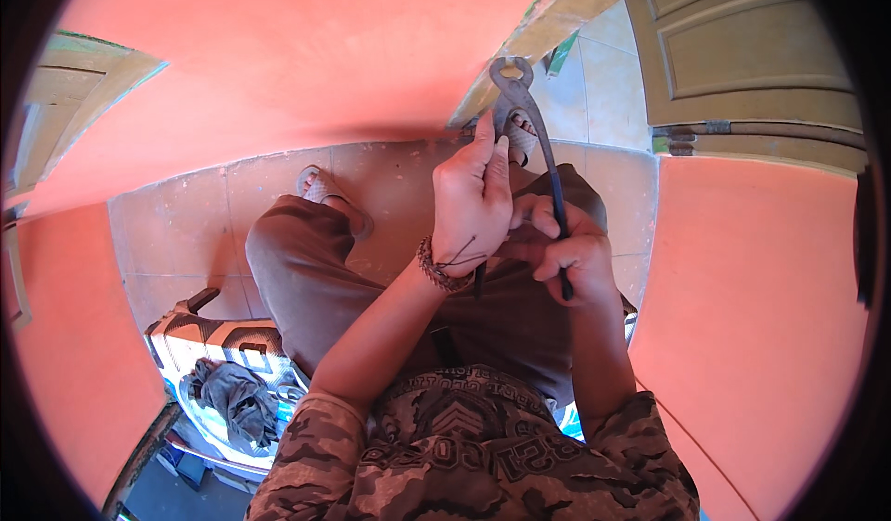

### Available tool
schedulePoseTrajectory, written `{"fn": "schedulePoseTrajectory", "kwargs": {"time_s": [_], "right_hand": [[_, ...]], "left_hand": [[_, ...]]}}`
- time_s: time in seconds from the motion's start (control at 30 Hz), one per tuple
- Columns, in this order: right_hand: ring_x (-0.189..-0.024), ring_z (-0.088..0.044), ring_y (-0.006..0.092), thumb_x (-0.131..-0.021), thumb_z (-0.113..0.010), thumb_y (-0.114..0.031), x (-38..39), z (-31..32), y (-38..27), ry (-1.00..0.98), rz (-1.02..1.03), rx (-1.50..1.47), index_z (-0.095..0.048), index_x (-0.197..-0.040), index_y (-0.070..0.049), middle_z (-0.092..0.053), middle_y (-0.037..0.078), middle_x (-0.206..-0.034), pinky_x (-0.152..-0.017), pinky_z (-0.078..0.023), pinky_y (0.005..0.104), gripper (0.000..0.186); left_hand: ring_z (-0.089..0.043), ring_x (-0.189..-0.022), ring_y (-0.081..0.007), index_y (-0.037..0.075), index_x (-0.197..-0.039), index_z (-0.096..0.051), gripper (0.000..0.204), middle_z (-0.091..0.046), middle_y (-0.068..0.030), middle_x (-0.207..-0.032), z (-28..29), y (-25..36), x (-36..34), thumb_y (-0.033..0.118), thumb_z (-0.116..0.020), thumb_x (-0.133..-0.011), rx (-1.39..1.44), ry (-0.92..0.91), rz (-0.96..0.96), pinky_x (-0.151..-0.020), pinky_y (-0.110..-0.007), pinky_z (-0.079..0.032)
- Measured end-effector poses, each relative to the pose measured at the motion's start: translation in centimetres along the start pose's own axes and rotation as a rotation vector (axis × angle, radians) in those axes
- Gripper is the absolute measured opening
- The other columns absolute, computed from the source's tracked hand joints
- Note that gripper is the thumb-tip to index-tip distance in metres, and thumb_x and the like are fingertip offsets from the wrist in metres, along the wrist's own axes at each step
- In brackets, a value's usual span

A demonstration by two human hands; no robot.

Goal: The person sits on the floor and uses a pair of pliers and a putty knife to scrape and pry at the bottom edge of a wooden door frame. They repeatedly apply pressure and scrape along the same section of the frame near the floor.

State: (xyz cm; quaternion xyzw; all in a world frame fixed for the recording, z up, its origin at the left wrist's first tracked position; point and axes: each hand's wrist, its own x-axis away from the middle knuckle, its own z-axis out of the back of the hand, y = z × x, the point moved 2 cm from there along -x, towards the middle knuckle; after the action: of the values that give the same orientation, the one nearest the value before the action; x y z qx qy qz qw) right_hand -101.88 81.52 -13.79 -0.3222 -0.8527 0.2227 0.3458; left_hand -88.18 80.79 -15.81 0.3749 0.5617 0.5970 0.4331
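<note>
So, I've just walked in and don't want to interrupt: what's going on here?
A person holds a pair of metal pincers with both hands: the left hand around one handle, the right hand on the other. The tool's head shows against the wooden frame; whether they touch, I can't tell.

Pincers between wall and body
Left hand below the pivot, right hand at the right handle; door ahead right, cloth left rear.
</note>
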Motion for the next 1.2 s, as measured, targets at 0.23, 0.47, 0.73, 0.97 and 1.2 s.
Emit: {"fn": "schedulePoseTrajectory", "kwargs": {"time_s": [0.23, 0.47, 0.73, 0.97, 1.2], "right_hand": [[-0.087, -0.056, 0.0262, -0.049, -0.047, 0.011, -0.4, -0.1, 0.3, 0.149, -0.007, 0.147, -0.039, -0.074, -0.004, -0.048, 0.013, -0.092, -0.081, -0.051, 0.0337, 0.030], [-0.066, -0.048, 0.0114, -0.055, -0.048, 0.008, -0.6, -0.7, 1.3, 0.231, 0.028, 0.365, -0.042, -0.074, -0.006, -0.043, 0.001, -0.073, -0.057, -0.037, 0.0210, 0.024], [-0.070, -0.054, 0.0113, -0.075, -0.048, 0.006, 2.2, -0.2, 3.8, 0.335, -0.017, 0.365, -0.049, -0.089, -0.004, -0.053, 0.004, -0.084, -0.060, -0.043, 0.0220, 0.017], [-0.085, -0.061, 0.0255, -0.084, -0.050, 0.004, 5.5, 3.6, 7.0, 0.252, -0.105, 0.036, -0.047, -0.090, -0.003, -0.055, 0.014, -0.100, -0.077, -0.052, 0.0412, 0.010], [-0.087, -0.061, 0.0262, -0.083, -0.051, 0.004, 6.2, 7.2, 9.8, 0.218, -0.091, 0.038, -0.048, -0.091, -0.004, -0.054, 0.015, -0.105, -0.079, -0.051, 0.0389, 0.013]], "left_hand": [[-0.048, -0.051, -0.0097, -0.004, -0.126, -0.052, 0.036, -0.055, -0.0113, -0.062, -0.1, -0.7, 0.0, 0.000, -0.050, -0.090, 0.071, -0.024, 0.093, -0.048, -0.027, -0.042], [-0.050, -0.054, -0.0082, -0.001, -0.126, -0.054, 0.035, -0.058, -0.0096, -0.063, -0.6, -0.2, 0.3, 0.003, -0.051, -0.091, 0.051, 0.042, 0.066, -0.051, -0.026, -0.044], [-0.056, -0.054, -0.0105, 0.000, -0.120, -0.055, 0.029, -0.060, -0.0096, -0.065, -0.7, -2.4, 3.4, 0.011, -0.054, -0.093, 0.048, -0.055, 0.160, -0.052, -0.028, -0.046], [-0.059, -0.051, -0.0248, 0.006, -0.138, -0.039, 0.056, -0.060, -0.0113, -0.066, -0.6, -1.4, 0.2, 0.012, -0.058, -0.086, -0.572, 0.044, -0.422, -0.050, -0.034, -0.048], [-0.056, -0.043, -0.0233, 0.006, -0.147, -0.023, 0.080, -0.057, -0.0074, -0.059, -1.5, -2.0, -4.2, 0.010, -0.061, -0.076, -1.264, -0.046, -0.407, -0.042, -0.037, -0.048]]}}
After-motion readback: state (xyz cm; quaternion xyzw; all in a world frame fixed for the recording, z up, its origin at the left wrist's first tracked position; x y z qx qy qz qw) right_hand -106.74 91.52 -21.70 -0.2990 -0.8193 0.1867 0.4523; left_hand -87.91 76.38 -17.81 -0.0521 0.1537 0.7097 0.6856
